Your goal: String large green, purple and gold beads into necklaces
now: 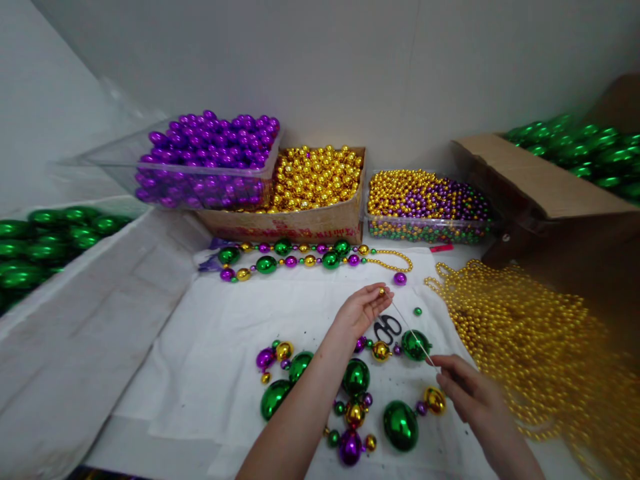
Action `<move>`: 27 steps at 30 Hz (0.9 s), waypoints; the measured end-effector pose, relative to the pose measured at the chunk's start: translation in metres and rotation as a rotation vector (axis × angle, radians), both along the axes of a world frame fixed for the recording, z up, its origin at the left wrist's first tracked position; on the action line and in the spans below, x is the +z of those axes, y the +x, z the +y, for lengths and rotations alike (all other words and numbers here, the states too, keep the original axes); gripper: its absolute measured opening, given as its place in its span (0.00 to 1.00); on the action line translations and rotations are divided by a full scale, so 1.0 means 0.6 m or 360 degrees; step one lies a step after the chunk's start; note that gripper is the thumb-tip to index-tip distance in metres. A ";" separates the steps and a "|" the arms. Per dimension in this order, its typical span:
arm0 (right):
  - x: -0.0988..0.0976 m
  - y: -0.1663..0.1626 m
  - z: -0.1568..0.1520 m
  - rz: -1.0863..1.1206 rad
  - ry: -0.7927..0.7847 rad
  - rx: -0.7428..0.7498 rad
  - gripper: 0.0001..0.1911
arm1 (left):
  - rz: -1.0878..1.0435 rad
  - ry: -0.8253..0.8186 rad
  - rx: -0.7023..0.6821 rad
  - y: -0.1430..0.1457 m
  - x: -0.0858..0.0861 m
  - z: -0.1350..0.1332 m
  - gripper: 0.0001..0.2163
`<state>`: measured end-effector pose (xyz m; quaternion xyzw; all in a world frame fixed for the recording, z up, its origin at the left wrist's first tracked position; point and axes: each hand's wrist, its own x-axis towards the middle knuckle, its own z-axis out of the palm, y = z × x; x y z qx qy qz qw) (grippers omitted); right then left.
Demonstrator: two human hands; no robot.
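Note:
My left hand (364, 309), palm partly turned up, has a small gold bead (382, 292) at its fingertips. From there a thin white string (407, 325) runs taut down to my right hand (465, 387), which pinches it between thumb and fingers. Under and around my arms lie loose and strung beads: a big green bead (401, 425), another green bead (415, 345), a gold bead (435, 401) and a purple bead (350, 447). Black-handled scissors (387, 329) rest just below my left fingers, their blades hidden. My left forearm covers part of the bead strand.
A bead necklace (291, 261) lies across the white cloth (210, 333). Behind stand a clear bin of purple beads (210, 160), a carton of gold beads (320, 177) and a tub of mixed small beads (425, 200). Gold bead strands (530, 333) and a cardboard box (545, 173) flank the right.

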<state>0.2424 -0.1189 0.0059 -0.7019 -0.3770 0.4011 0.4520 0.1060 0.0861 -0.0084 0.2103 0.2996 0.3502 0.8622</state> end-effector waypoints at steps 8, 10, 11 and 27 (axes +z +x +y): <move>0.007 -0.001 0.000 -0.0040 0.0017 0.0018 0.15 | 0.0012 0.0072 0.0011 -0.001 0.010 -0.002 0.07; 0.008 0.000 0.002 -0.0028 0.0014 0.0007 0.15 | 0.0029 0.0096 0.0001 0.000 0.014 -0.003 0.07; 0.009 0.000 0.004 -0.0015 0.0006 -0.0004 0.15 | 0.0039 0.0107 -0.0015 0.000 0.017 -0.004 0.08; -0.019 0.021 0.024 0.0397 0.0075 -0.0383 0.21 | 0.0943 0.0769 -0.0188 0.069 0.014 0.025 0.05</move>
